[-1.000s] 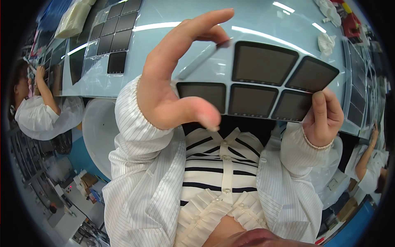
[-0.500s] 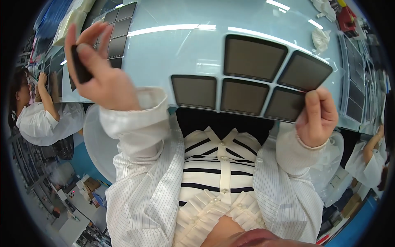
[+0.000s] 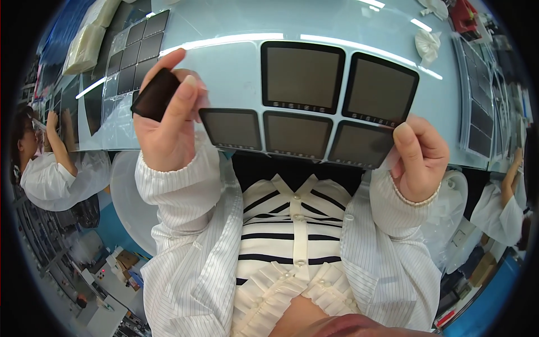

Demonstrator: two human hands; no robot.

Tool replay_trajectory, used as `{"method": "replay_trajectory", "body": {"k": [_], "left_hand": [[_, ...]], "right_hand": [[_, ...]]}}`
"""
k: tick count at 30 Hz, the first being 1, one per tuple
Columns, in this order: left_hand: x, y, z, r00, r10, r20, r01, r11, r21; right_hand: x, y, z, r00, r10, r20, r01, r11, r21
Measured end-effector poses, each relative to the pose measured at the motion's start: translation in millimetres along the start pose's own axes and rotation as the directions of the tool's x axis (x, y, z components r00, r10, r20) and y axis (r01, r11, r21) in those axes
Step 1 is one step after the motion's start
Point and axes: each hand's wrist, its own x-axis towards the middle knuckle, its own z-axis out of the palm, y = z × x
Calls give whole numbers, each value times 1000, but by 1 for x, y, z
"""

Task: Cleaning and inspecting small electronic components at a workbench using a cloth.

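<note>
My left hand holds a thin, dark, square panel between thumb and fingers, above the left end of a clear tray. Five similar dark panels lie in the tray, such as an upper one and a lower one. At the tray's near right corner my right hand is closed, its thumb and fingers pinching the edge beside the lower right panel. The fingers beneath that edge are partly hidden.
More trayed dark panels lie at the far left, beside pale bundled packs. A stack of panel trays stands right, near crumpled white tissue and a red object. Other people work at both sides.
My left hand has come right and turned, bringing the held panel toward the tray and showing its face. The tray with its panels has shifted left, and my right hand with it.
</note>
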Motion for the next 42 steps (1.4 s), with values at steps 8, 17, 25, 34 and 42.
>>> {"method": "replay_trajectory", "body": {"k": [8, 17, 25, 34, 42], "left_hand": [[-6, 4, -11, 986, 160, -41, -160, 987, 19], [-11, 8, -13, 971, 237, 26, -236, 971, -27], [-15, 16, -23, 973, 178, 150, -169, 983, -67], [-14, 14, -25, 941, 213, 264, -206, 977, -53], [-8, 17, 7, 812, 582, -45, -333, 525, 784]], "right_hand": [[-4, -2, 2, 995, -12, 95, 12, 1000, 1], [-9, -4, 0, 995, -44, 87, 51, 996, -75], [-11, -4, -3, 968, -127, 215, 166, 971, -172], [-14, -3, -2, 958, -141, 248, 185, 969, -164], [-12, -5, 3, 963, -104, 249, 166, 955, -246]]}}
